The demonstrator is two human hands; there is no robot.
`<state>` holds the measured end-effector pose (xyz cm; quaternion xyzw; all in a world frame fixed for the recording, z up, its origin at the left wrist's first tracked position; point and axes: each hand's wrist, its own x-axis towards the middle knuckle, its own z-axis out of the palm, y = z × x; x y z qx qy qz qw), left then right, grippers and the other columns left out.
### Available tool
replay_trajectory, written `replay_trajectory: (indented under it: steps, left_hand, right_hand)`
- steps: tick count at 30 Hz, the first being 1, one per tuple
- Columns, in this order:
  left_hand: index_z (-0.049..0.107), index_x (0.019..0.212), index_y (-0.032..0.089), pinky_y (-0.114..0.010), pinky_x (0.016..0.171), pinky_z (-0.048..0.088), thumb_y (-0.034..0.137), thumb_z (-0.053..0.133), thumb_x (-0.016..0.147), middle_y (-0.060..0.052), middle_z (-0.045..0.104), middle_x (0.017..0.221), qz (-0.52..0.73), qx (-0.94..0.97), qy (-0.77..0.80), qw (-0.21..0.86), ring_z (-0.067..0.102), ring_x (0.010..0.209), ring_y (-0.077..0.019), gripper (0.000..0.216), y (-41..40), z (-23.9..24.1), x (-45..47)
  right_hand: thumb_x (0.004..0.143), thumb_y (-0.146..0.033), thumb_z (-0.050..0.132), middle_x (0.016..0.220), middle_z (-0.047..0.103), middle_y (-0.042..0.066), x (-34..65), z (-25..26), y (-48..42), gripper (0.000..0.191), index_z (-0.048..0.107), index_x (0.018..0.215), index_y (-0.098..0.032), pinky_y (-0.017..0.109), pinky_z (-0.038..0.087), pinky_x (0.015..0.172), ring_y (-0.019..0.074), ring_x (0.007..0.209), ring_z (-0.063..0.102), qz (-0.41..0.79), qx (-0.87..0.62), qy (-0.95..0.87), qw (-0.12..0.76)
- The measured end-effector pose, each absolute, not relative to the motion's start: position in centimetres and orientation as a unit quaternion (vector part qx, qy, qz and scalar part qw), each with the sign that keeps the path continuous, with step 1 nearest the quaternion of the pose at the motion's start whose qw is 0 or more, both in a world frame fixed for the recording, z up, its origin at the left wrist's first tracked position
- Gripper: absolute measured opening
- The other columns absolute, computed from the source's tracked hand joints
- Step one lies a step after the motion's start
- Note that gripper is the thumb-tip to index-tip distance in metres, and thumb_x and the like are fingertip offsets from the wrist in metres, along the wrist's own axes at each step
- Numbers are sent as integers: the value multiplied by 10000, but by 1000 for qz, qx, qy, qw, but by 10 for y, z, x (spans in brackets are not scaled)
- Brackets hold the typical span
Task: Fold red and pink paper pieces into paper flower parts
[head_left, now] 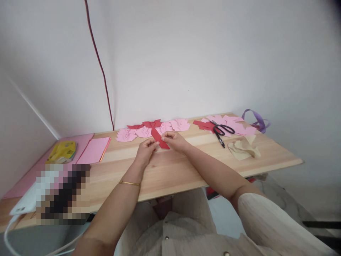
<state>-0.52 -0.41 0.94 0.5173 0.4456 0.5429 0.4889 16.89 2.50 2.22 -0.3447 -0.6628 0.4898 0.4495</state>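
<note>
A narrow piece of red paper [156,135] is held slantwise between my two hands, just above the wooden table. My left hand [146,151] pinches its lower left edge between thumb and fingers. On its right edge, the thumb and fingers of my right hand [173,140] are closed. Just beyond lies a row of pink cut-paper pieces [126,134] with jagged edges and small slits. Red cut-paper pieces [152,123] rest on and behind that row, near the wall.
Black-handled scissors [223,128] and a black pen [220,138] lie right among pink scraps [237,124]. Crumpled beige paper [243,148] and purple ribbon [257,119] are near the right end. Leftward are pink sheets [93,150], a yellow packet [62,151] and a white device [25,202] with a cable.
</note>
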Motion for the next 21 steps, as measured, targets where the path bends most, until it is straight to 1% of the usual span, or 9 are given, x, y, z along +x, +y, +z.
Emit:
replay_trajectory:
  steps: [2,5,11,14,17,19,21]
  left_hand:
    - [601,643,154,-212,509,299,358,749,643,32,515,563,533,534,457,471,404,513,-77,252,-5,9,-6]
    - [578,620,154,-213,498,284,361,735,656,34,501,541,523,548,468,456,385,496,-74,263,-5,10,-6]
    - [580,674,162,-216,491,303,349,746,644,36,512,535,504,547,433,510,420,476,-85,252,-10,12,-1]
    - [603,700,168,-217,475,288,328,738,652,44,496,506,498,550,437,508,408,456,-87,215,-11,13,0]
    - [627,661,166,-215,471,270,279,735,642,45,494,494,519,547,467,462,377,451,-80,157,-8,12,-2]
    - [647,637,162,-214,500,301,233,748,608,29,539,545,546,551,477,414,410,495,-83,127,-5,11,-5]
    - [665,665,161,-213,524,330,209,761,579,18,574,605,572,541,483,383,441,532,-86,138,-2,10,-6]
  right_hand:
    - [739,-466,624,699,517,-25,168,21,25,319,578,794,-155,231,361,627,90,635,433,492,-340,-660,455]
    - [749,-447,616,687,500,-31,166,21,24,298,565,798,-158,228,354,614,87,620,418,490,-337,-668,446]
    - [775,-452,583,683,482,-28,166,23,23,291,539,787,-165,228,346,603,92,614,396,449,-343,-694,446]
    - [784,-446,576,697,499,-21,168,22,25,283,548,798,-165,233,354,615,95,619,408,441,-334,-702,449]
    - [781,-416,582,709,524,-14,168,22,25,254,561,815,-166,235,365,618,100,628,435,437,-326,-720,428]
    - [772,-386,590,687,524,-15,168,24,22,222,571,809,-168,234,360,595,102,608,435,418,-333,-737,413]
    - [775,-345,581,680,535,-8,168,26,21,178,593,812,-171,241,366,591,108,601,445,378,-337,-755,417]
